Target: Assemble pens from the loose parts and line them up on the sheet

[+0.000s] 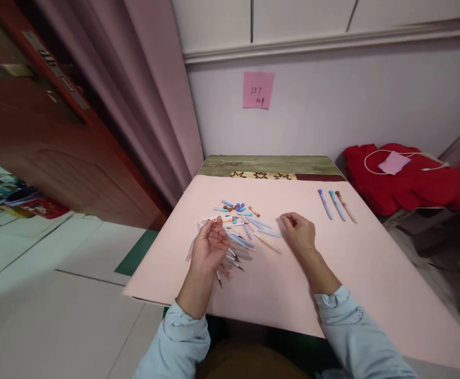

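My left hand [211,245] is palm up over the near left part of a heap of pen parts. Its fingers curl in and thumb and fingertips come together; what they pinch, if anything, is too small to name. Beside the heap, low over the paper, my right hand [300,232] has its fingers drawn together, and their contents are hidden. The heap holds white refills [235,262] with dark tips, pale blue barrels [241,241], a cream barrel [268,243] and small blue and purple toppers [240,206]. Part of it is behind my left hand.
Three whole pens, a purple pen [325,204], a blue pen [336,205] and a brown pen [345,206], lie side by side at the right. Pink paper [277,295] covers the table. Red cloth [407,181] with a white cable lies beyond its right edge.
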A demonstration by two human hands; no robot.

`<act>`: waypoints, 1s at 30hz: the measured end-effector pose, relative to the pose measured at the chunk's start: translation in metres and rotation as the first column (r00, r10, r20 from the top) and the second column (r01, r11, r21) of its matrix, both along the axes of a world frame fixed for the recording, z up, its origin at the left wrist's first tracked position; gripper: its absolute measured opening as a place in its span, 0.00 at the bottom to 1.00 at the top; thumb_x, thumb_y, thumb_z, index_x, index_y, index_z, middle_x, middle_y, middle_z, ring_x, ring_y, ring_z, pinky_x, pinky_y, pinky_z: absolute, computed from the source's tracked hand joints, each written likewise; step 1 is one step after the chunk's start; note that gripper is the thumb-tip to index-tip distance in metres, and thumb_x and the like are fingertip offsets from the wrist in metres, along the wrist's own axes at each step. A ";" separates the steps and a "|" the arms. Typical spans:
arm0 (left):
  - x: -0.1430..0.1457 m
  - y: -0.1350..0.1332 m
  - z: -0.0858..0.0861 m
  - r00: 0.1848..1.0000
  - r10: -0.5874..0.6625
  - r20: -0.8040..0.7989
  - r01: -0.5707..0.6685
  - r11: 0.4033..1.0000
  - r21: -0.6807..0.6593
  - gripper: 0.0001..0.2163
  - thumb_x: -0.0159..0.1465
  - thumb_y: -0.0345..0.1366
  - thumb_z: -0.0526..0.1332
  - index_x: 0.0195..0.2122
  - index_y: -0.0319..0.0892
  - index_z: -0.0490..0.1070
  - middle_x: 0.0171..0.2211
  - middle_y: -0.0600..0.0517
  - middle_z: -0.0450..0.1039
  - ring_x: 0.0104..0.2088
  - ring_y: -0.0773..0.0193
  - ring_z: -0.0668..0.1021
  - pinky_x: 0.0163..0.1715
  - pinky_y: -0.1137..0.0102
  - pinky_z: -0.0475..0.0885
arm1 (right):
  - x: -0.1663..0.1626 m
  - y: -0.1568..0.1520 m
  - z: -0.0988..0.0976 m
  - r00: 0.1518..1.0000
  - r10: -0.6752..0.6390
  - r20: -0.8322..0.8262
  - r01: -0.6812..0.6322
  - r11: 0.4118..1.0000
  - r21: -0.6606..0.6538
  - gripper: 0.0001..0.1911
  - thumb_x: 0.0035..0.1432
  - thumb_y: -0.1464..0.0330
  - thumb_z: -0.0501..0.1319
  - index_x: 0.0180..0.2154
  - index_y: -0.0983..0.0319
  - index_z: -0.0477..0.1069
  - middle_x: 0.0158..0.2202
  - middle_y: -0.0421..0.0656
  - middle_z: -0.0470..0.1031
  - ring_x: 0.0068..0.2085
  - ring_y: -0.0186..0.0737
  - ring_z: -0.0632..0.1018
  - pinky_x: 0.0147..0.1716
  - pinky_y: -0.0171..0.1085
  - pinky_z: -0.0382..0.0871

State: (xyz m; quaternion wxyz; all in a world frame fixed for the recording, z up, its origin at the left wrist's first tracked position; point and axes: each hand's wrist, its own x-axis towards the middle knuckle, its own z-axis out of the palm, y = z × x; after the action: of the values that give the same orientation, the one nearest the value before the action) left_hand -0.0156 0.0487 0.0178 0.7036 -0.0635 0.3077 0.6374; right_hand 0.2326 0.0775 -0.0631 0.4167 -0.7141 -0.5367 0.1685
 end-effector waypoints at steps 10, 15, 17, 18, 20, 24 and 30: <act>0.000 -0.011 0.002 0.998 -0.007 -0.058 0.004 0.999 -0.047 0.02 0.65 0.27 0.59 0.34 0.36 0.69 0.33 0.47 0.78 0.21 0.75 0.74 0.22 0.79 0.71 | 0.000 -0.001 -0.010 0.989 0.051 0.136 -0.048 0.999 -0.025 0.15 0.57 0.58 0.56 0.35 0.57 0.80 0.29 0.40 0.79 0.31 0.39 0.75 0.33 0.35 0.63; -0.010 -0.014 0.008 0.997 -0.006 -0.073 0.002 0.999 -0.047 0.01 0.64 0.27 0.60 0.34 0.37 0.69 0.32 0.48 0.79 0.21 0.74 0.75 0.21 0.79 0.72 | -0.015 0.018 0.012 0.963 0.114 0.244 -0.078 0.985 -0.152 0.14 0.58 0.60 0.56 0.37 0.56 0.80 0.33 0.41 0.81 0.35 0.40 0.77 0.33 0.35 0.62; -0.013 -0.016 0.009 0.998 -0.005 -0.063 0.003 0.999 -0.040 0.02 0.64 0.28 0.60 0.34 0.37 0.69 0.31 0.48 0.79 0.19 0.75 0.74 0.21 0.79 0.72 | -0.028 0.032 0.021 0.933 0.174 0.316 -0.100 0.966 -0.237 0.14 0.58 0.61 0.56 0.38 0.55 0.80 0.36 0.42 0.81 0.39 0.41 0.78 0.34 0.34 0.63; -0.014 -0.017 0.010 0.998 -0.005 -0.060 0.003 0.999 -0.038 0.02 0.64 0.28 0.60 0.34 0.37 0.69 0.32 0.48 0.79 0.19 0.75 0.74 0.21 0.79 0.72 | -0.035 0.038 0.025 0.918 0.198 0.345 -0.101 0.955 -0.280 0.14 0.58 0.62 0.56 0.39 0.56 0.80 0.37 0.42 0.81 0.40 0.41 0.78 0.34 0.34 0.63; -0.017 -0.019 0.011 0.998 -0.001 -0.058 -0.002 0.999 -0.039 0.02 0.64 0.27 0.60 0.34 0.37 0.69 0.32 0.48 0.79 0.19 0.75 0.74 0.21 0.79 0.72 | -0.048 0.050 0.028 0.899 0.226 0.375 -0.099 0.939 -0.328 0.13 0.57 0.62 0.58 0.38 0.57 0.81 0.38 0.44 0.81 0.40 0.41 0.78 0.35 0.34 0.64; -0.025 -0.023 0.011 0.998 0.017 -0.052 -0.019 0.999 -0.032 0.02 0.64 0.27 0.60 0.34 0.37 0.69 0.32 0.47 0.79 0.18 0.75 0.74 0.20 0.79 0.72 | -0.065 0.064 0.024 0.878 0.250 0.409 -0.095 0.927 -0.363 0.13 0.55 0.62 0.61 0.38 0.58 0.81 0.39 0.48 0.81 0.41 0.43 0.78 0.36 0.35 0.65; -0.026 -0.028 0.004 0.998 -0.043 -0.051 0.042 0.999 -0.016 0.01 0.63 0.25 0.61 0.35 0.35 0.71 0.34 0.45 0.80 0.20 0.72 0.75 0.21 0.77 0.74 | -0.071 0.065 0.019 0.847 0.274 0.455 -0.094 0.920 -0.380 0.12 0.55 0.63 0.61 0.37 0.59 0.81 0.38 0.48 0.81 0.41 0.45 0.79 0.36 0.36 0.65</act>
State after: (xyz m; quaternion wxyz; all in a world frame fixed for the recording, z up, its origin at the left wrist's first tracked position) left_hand -0.0419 0.0211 0.0216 0.7082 -0.0459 0.3319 0.6214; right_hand 0.1614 0.1428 -0.0437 0.1138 -0.7389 -0.6552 0.1087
